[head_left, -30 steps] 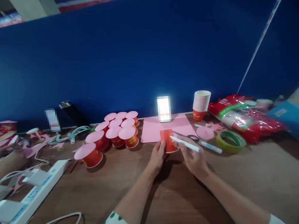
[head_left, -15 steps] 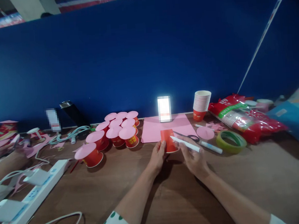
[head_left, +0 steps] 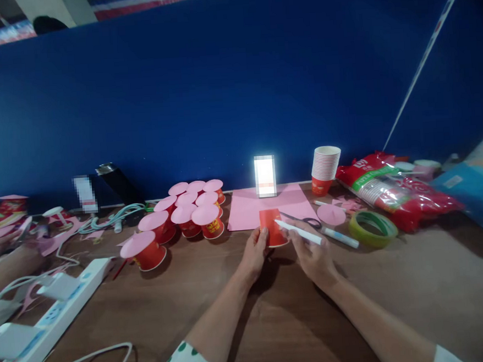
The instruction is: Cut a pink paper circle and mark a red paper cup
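A red paper cup (head_left: 273,228) is upside down, its white rim facing the table, and my left hand (head_left: 255,254) grips its left side. My right hand (head_left: 315,258) is closed around a white marker pen (head_left: 305,233), whose tip points at the cup's upper right side. Whether the tip touches the cup I cannot tell. Behind the cup lies a pink paper sheet (head_left: 243,208). Scissors (head_left: 312,223), partly hidden, another marker (head_left: 340,237) and a pink paper disc (head_left: 331,214) lie just beyond my right hand.
Several red cups topped with pink discs (head_left: 186,212) stand at left. A power strip (head_left: 60,315) with white cables lies nearer. To the right are a tape roll (head_left: 373,228), a cup stack (head_left: 325,167) and red plastic packs (head_left: 391,187). A lit phone (head_left: 265,176) stands behind. Another person's arm (head_left: 14,268) shows far left.
My hands, the cup and the marker stay practically where they were. In the background at top left, a dark rounded shape has shifted left and shows larger.
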Available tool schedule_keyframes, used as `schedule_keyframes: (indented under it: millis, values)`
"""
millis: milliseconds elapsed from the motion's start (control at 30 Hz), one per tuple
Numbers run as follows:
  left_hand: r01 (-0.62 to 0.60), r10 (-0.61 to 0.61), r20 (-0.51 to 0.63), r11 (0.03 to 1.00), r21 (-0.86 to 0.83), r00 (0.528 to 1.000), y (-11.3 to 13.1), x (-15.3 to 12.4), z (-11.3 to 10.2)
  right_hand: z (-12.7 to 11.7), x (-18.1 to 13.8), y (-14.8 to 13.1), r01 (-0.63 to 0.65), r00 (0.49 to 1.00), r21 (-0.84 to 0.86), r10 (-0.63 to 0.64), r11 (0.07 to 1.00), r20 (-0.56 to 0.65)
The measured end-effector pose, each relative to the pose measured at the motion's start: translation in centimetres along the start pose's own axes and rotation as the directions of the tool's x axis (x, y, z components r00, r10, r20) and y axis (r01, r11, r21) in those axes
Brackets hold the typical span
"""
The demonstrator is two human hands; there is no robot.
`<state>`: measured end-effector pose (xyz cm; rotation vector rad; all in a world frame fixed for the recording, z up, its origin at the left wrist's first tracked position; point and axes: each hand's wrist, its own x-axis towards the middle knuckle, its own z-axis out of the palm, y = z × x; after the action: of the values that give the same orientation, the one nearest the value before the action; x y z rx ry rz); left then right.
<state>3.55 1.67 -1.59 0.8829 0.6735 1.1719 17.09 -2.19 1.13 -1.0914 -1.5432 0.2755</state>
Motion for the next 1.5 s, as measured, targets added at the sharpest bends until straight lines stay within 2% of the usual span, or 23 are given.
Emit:
schedule_keyframes:
  millis: [300, 467, 700, 833, 1500]
  values:
    - [0.008, -0.008, 0.008, 1.000, 0.003, 1.000, 0.09, -0.07, -0.05, 0.08, 0.04, 0.13, 0.036, 0.999, -0.043, -0.037, 0.998, -0.032]
    - [-0.002, 0.002, 0.016, 1.000, -0.025, 1.000, 0.21, -0.08, 0.08, -0.05, 0.09, -0.10, 0.039, 0.999, -0.048, -0.040, 0.998, -0.008]
    - [-0.001, 0.001, 0.008, 0.999, -0.036, 1.000, 0.35, -0.18, 0.19, -0.16, 0.31, -0.47, 0.100, 0.994, -0.079, -0.103, 0.992, -0.028]
    - [-0.008, 0.008, -0.001, 0.999, -0.034, 1.000, 0.39, -0.14, 0.25, -0.19, 0.35, -0.47, 0.084, 0.996, -0.070, -0.084, 0.994, 0.007]
    - [-0.008, 0.008, 0.009, 1.000, -0.022, 1.000, 0.52, -0.25, 0.35, 0.05, 0.07, -0.02, 0.041, 0.999, -0.026, -0.041, 0.999, 0.009]
